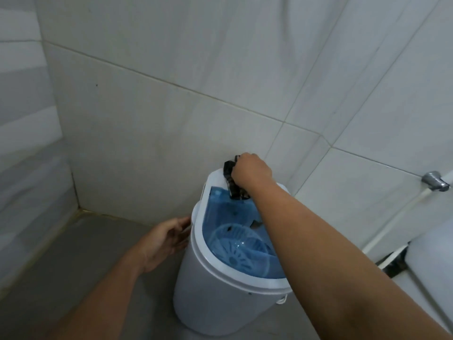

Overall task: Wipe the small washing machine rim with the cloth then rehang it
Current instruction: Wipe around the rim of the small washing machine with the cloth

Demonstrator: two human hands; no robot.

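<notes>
A small white washing machine [210,285] with a translucent blue lid stands on the grey floor against the tiled wall. My right hand [251,171] is closed around a dark patterned cloth [229,169] and presses it on the far part of the white rim, beside the wall. A tail of the cloth hangs down over the blue lid. My left hand [163,241] rests flat against the machine's left side just below the rim, fingers spread, holding nothing.
Tiled walls meet in a corner at the left. A chrome tap fitting [436,180] with a white hose sits on the wall at the right. A white rounded fixture [431,263] stands at the right edge, close to the machine.
</notes>
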